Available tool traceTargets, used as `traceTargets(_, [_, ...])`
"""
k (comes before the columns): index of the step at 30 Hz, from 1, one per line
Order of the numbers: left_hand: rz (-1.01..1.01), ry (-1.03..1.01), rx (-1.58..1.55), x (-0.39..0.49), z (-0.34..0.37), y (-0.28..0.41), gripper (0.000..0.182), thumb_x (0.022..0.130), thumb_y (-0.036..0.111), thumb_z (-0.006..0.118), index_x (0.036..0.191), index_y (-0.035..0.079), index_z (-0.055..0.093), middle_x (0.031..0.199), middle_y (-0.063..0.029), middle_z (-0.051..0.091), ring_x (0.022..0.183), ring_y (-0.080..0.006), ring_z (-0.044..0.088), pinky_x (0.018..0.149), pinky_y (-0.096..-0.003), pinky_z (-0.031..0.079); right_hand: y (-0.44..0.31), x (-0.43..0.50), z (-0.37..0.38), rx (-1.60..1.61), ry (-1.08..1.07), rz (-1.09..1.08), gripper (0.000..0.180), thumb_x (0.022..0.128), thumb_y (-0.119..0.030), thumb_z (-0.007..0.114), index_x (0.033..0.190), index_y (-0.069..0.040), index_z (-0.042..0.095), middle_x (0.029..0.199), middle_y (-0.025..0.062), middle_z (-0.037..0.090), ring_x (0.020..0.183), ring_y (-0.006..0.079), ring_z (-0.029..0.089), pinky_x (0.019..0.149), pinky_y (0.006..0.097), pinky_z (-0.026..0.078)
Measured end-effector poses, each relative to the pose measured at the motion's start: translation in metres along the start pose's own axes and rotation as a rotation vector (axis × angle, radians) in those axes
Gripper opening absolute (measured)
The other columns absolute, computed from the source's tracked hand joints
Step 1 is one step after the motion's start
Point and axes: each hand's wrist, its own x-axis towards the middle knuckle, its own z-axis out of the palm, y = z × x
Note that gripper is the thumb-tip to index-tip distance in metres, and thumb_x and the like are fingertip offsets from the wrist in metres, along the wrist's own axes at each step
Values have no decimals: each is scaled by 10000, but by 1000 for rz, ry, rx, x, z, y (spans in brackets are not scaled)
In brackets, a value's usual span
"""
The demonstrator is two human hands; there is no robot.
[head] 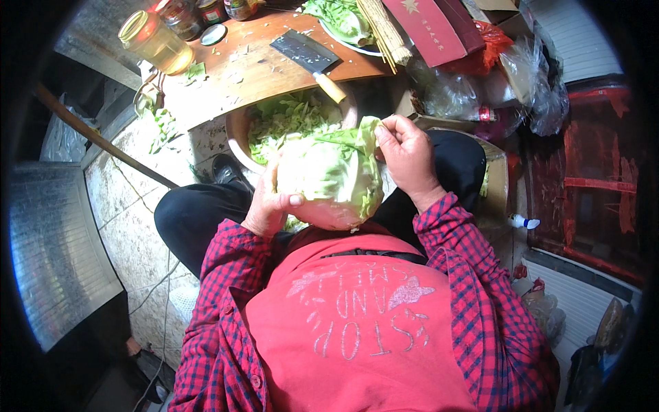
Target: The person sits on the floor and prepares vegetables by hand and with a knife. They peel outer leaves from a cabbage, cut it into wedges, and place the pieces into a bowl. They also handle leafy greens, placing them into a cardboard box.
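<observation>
A large pale head of cabbage [329, 180] is held up over my lap. My left hand [269, 203] supports its left side, the thumb lying across the front. With my right hand [406, 152] I pinch the edge of a green outer leaf [366, 136] at the cabbage's upper right. That leaf stands partly away from the head. Just beyond the cabbage is a round basin [238, 131] with chopped and torn green leaves [293, 121] in it. The cabbage hides the basin's near side.
A cleaver [306, 51] lies on the wooden table [237, 92], its handle jutting past the edge above the basin. A glass jar [157, 44] of yellowish liquid stands at left, near a jar lid [213, 34]. Plastic bags [453, 90] and a red box [425, 28] crowd the right.
</observation>
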Motion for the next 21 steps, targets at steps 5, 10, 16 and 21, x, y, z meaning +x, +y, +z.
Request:
traceTargets(5, [-43, -40, -121, -4, -5, -4, 1067, 604, 382, 820, 1479, -11, 352, 1358, -139, 536, 1226, -252, 552, 1038, -373, 452, 41, 19, -8, 8, 0, 284, 153, 961, -152, 609, 874, -26, 621, 686, 15, 658, 566, 91, 630, 520, 275, 503])
traceTargets(10, [-30, -40, -163, -4, -1, 1, 1048, 633, 415, 799, 1474, -17, 347, 1344, -140, 550, 1201, -247, 570, 1010, -378, 473, 63, 18, -4, 9, -141, 293, 180, 899, -113, 621, 1039, -19, 684, 816, 48, 705, 727, 92, 675, 649, 259, 534])
traceTargets(16, [-15, 32, -95, 2, -2, -2, 1003, 648, 365, 785, 1469, -16, 354, 1355, -146, 539, 1243, -264, 542, 1059, -382, 429, 0, 11, -9, 445, -276, 228, 289, 897, -177, 708, 1107, 18, 671, 979, 11, 664, 796, 91, 612, 742, 267, 514])
traceTargets(21, [-49, 14, -61, 4, 3, -1, 1034, 608, 337, 795, 1475, -12, 353, 1377, -152, 524, 1265, -274, 529, 1082, -386, 412, -10, 9, 5, -63, -205, -133, 204, 884, -194, 738, 964, -17, 674, 799, 75, 656, 686, 97, 606, 638, 284, 506])
